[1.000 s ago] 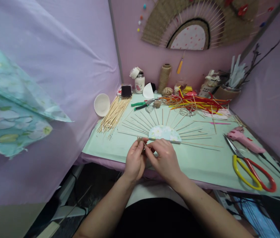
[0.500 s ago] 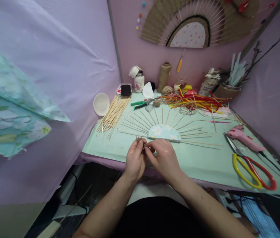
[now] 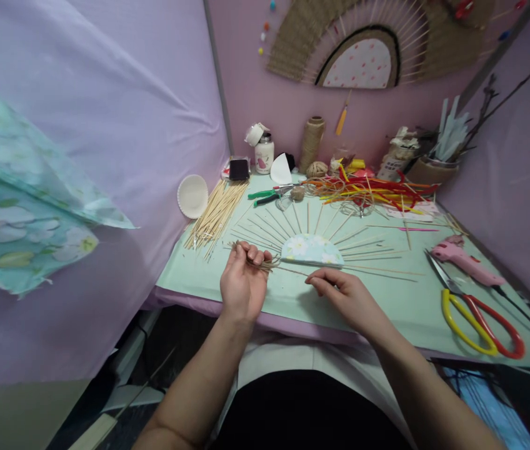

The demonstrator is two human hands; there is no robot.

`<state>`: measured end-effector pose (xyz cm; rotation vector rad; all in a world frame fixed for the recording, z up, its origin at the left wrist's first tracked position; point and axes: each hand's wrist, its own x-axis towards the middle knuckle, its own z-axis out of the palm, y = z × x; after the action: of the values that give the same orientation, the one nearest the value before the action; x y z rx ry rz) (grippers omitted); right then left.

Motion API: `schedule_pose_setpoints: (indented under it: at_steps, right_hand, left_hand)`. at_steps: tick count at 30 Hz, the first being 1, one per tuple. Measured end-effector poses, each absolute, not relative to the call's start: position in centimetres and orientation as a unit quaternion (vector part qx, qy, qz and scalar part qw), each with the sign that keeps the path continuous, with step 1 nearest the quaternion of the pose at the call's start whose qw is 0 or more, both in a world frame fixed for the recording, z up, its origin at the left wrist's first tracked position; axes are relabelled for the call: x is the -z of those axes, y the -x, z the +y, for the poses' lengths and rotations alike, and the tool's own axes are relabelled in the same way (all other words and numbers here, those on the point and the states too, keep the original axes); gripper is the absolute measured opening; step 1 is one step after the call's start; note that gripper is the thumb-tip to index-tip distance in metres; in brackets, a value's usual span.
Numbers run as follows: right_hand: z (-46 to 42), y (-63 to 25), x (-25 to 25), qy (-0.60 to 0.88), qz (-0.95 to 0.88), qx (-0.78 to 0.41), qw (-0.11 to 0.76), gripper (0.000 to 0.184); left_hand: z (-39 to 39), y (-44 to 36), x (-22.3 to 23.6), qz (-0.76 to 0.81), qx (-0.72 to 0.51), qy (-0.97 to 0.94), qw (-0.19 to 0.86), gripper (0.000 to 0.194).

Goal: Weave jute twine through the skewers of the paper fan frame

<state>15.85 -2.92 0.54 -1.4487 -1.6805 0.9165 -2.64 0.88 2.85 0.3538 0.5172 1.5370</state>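
My left hand [image 3: 246, 278], palm up near the front of the table, is closed around a small bundle of brown twine [image 3: 261, 265]. One strand runs out of the bundle to the right, where my right hand [image 3: 337, 290] pinches its end between thumb and fingertips. The strand is stretched between the two hands. Just behind them lies a half-round piece of pale blue flowered fabric [image 3: 312, 249], with thin wooden sticks [image 3: 265, 226] fanned out from its curved edge. Part of the bundle is hidden by my left fingers.
Loose skewers [image 3: 218, 215] lie at the left beside a white dish [image 3: 192, 196]. Green-handled pliers [image 3: 262, 195] and colored strips [image 3: 377, 190] lie behind the fan. Large scissors [image 3: 471, 312] and a pink glue gun [image 3: 469, 262] with its cord are at the right.
My hands, close together before, have moved apart. The left went slightly left and turned palm up with the twine; the right moved right, drawing one strand out.
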Motion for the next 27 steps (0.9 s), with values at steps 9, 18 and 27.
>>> schedule_pose_setpoints:
  at_steps: [9, 18, 27]
  right_hand:
    - [-2.4, -20.3, 0.4, 0.638, -0.658, -0.174, 0.359, 0.024]
    - [-7.6, -30.7, 0.6, 0.729, -0.644, 0.053, 0.228, 0.028]
    - [-10.1, -36.7, 0.5, 0.864, -0.489, -0.106, 0.053, 0.023]
  left_hand:
    - [1.2, 1.3, -2.7, 0.236, -0.686, -0.18, 0.664, 0.015]
    - [1.7, 0.1, -0.2, 0.262, -0.709, -0.214, 0.618, 0.015]
    - [1.2, -0.4, -0.8, 0.262, -0.705, -0.232, 0.617, 0.015]
